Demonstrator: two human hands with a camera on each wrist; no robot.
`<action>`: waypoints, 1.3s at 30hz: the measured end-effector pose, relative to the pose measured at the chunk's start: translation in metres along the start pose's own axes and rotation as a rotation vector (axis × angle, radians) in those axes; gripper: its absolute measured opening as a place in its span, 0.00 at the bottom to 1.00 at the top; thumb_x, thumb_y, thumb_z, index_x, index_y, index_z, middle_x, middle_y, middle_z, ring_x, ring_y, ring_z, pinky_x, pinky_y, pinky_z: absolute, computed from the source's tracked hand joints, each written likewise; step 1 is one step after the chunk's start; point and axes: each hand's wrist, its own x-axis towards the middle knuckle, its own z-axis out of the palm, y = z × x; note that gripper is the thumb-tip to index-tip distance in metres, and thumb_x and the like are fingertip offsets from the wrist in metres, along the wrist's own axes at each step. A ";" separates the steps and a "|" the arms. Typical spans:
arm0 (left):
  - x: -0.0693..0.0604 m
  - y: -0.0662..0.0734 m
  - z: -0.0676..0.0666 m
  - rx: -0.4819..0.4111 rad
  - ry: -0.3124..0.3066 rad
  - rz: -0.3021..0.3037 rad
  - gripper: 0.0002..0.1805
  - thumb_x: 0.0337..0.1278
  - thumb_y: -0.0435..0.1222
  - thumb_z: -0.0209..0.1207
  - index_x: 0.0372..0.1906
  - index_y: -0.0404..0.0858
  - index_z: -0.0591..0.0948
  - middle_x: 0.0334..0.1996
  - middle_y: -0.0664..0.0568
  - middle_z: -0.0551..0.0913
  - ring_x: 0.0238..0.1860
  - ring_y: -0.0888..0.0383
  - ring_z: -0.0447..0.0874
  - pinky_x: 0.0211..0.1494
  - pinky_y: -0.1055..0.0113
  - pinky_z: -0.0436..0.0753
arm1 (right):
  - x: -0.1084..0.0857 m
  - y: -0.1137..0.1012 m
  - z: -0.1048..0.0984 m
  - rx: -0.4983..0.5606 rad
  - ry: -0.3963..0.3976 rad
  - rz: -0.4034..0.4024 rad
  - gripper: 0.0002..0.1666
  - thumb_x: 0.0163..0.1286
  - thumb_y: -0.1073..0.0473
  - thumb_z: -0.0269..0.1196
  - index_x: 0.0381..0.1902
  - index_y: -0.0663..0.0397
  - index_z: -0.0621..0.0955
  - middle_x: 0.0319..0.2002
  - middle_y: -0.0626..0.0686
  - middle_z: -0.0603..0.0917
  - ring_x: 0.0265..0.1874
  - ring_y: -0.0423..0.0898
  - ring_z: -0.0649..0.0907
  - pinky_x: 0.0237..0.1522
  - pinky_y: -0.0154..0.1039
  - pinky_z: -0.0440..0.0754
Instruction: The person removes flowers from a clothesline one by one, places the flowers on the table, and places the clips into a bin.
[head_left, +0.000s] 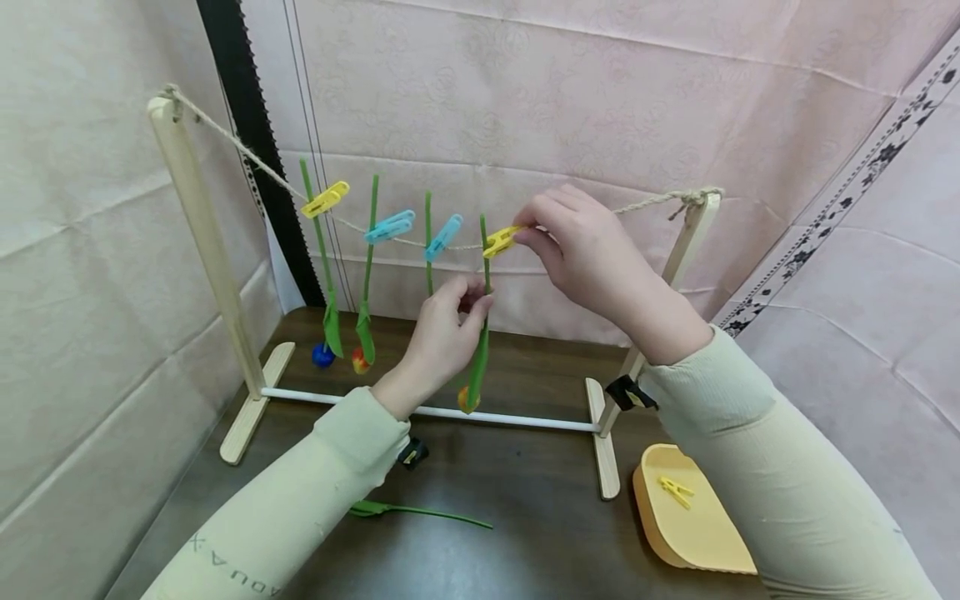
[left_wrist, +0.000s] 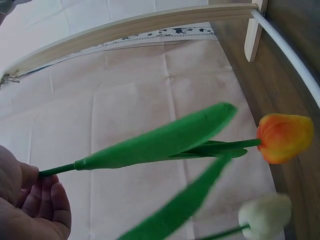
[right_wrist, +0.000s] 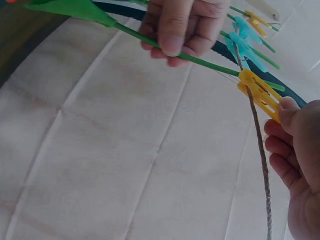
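My left hand (head_left: 446,332) pinches the green stem of an upside-down artificial tulip (left_wrist: 285,137) with an orange-yellow head. Higher up, my right hand (head_left: 592,250) holds the ends of a yellow clothespin (right_wrist: 260,95) between thumb and fingers. Its jaws sit over the twine (right_wrist: 262,165) and the upper part of that stem. Farther left along the twine hang more tulips: one with a blue head (head_left: 323,356) under a yellow clothespin (head_left: 326,200), and others under blue clothespins (head_left: 390,227). In the left wrist view, a white tulip (left_wrist: 265,217) hangs beside the orange-yellow one.
A wooden frame with a left post (head_left: 202,242), a right post (head_left: 690,237) and a white bottom rod (head_left: 525,421) stands on the dark table (head_left: 540,533). Another green stem (head_left: 435,512) lies in front. At right, a yellow tray (head_left: 656,521) holds a yellow clothespin (head_left: 677,492).
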 end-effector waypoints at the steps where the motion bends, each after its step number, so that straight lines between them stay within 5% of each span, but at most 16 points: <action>1: -0.001 0.000 0.000 0.000 -0.007 -0.003 0.07 0.69 0.35 0.55 0.46 0.36 0.78 0.37 0.53 0.79 0.37 0.59 0.77 0.39 0.65 0.80 | 0.000 0.000 -0.001 0.004 0.013 -0.001 0.03 0.67 0.65 0.64 0.35 0.59 0.79 0.32 0.53 0.81 0.36 0.49 0.76 0.41 0.41 0.73; 9: -0.017 -0.008 -0.001 0.051 -0.060 0.001 0.07 0.69 0.35 0.55 0.46 0.38 0.79 0.37 0.54 0.79 0.35 0.60 0.76 0.38 0.66 0.79 | -0.010 -0.002 -0.010 0.024 0.054 0.021 0.05 0.66 0.67 0.64 0.37 0.63 0.79 0.33 0.56 0.79 0.35 0.52 0.76 0.41 0.43 0.72; 23: -0.036 -0.021 -0.019 0.188 -0.225 -0.025 0.07 0.68 0.36 0.56 0.47 0.40 0.80 0.38 0.57 0.79 0.38 0.61 0.77 0.41 0.66 0.79 | -0.054 0.006 -0.016 0.000 -0.081 0.103 0.15 0.62 0.58 0.69 0.43 0.61 0.80 0.40 0.55 0.81 0.44 0.52 0.78 0.47 0.46 0.74; 30: -0.048 -0.015 -0.025 0.216 -0.340 0.009 0.08 0.69 0.36 0.55 0.47 0.42 0.81 0.38 0.58 0.79 0.33 0.63 0.76 0.36 0.67 0.79 | -0.087 0.013 -0.015 0.015 -0.170 0.210 0.14 0.59 0.58 0.70 0.40 0.56 0.80 0.38 0.52 0.81 0.42 0.49 0.78 0.46 0.47 0.76; 35: -0.055 -0.017 -0.028 0.278 -0.419 0.035 0.08 0.68 0.35 0.56 0.48 0.41 0.81 0.40 0.56 0.81 0.37 0.63 0.76 0.41 0.68 0.79 | -0.117 0.021 -0.012 0.045 -0.224 0.292 0.12 0.56 0.62 0.71 0.36 0.54 0.79 0.35 0.49 0.81 0.40 0.49 0.79 0.51 0.50 0.75; 39: -0.063 -0.022 -0.029 0.358 -0.479 0.089 0.07 0.66 0.33 0.58 0.46 0.40 0.82 0.39 0.56 0.81 0.39 0.62 0.78 0.44 0.65 0.80 | -0.144 0.026 -0.011 0.067 -0.261 0.323 0.13 0.55 0.63 0.72 0.35 0.51 0.79 0.34 0.46 0.81 0.36 0.45 0.80 0.47 0.49 0.78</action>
